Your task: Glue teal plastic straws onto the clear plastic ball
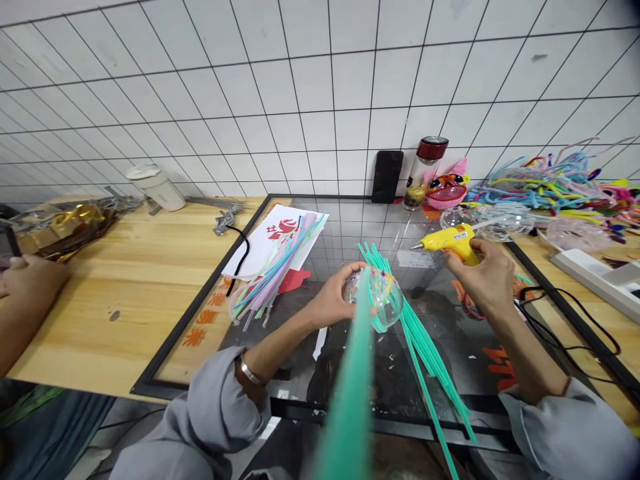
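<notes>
Here, the left hand [333,298] grasps a clear round shell [393,303], the right hand [487,277] a yellow glue gun [450,241].
Right of the shell, the gun is crosswise, nozzle [417,246] pointing left; farther back than the shell, a red-lidded bottle [424,168] has yellowish contents [415,197].

Glue gun [453,241], three o'clock: is showing yellow. Sticks [427,343], four o'clock: are showing green. Wall [310,87], twelve o'clock: is showing white, black-gridded. Worktop [100,280], nine o'clock: is showing pale woodgrain.

Glossy clear-plastic ball [393,301], smooth plastic glue gun [447,241], shiny reflective panel [345,233], smooth wooden table [125,267].
</notes>
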`<state>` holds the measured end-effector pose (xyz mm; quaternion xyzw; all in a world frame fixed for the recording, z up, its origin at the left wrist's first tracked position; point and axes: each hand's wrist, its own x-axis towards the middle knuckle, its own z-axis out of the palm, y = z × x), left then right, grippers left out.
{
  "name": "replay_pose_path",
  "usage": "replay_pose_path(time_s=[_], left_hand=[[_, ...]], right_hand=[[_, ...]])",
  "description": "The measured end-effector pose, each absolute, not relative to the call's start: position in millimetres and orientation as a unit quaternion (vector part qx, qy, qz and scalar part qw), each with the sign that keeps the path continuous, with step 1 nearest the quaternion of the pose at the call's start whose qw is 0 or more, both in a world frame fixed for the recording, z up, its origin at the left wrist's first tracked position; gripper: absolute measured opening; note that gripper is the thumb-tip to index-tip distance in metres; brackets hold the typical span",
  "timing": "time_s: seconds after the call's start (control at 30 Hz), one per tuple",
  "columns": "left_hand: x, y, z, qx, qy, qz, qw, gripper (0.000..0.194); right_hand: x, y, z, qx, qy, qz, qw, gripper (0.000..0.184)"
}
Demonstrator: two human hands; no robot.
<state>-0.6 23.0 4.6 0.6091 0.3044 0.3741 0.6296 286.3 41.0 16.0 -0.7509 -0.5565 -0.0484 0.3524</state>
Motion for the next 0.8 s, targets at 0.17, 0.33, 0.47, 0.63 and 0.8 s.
replay_pose_path(time_s=[0.17,0.33,0.47,0.63,0.8], left_hand=[[-0.9,22.0,7.0,0.616,0.321,0.372,0.615,0.073],[-0.9,21.2,7.1,0.620,0.334,0.361,0.611,0.075],[-1.2,21.2,5.8,0.648,0.355,0.358,0.571,0.078],[-1.5,18.5,9.4,0.695,0.382,0.335,0.508,0.081],[-0.4,15.0,14.8,0.710,0.399,0.322,0.483,0.082]], right_hand=[[265.7,19.6,20.0,-0.590,-0.647,-0.100,0.473,0.023],[252.6,7.7,19.3,-0.566,-0.658,-0.163,0.469,0.025],[247.1,4.4,15.5,-0.553,-0.656,-0.205,0.471,0.029],[242.7,2.3,13.2,-0.572,-0.661,-0.192,0.447,0.026],[242.2,0.7,13.6,-0.576,-0.660,-0.199,0.439,0.025]])
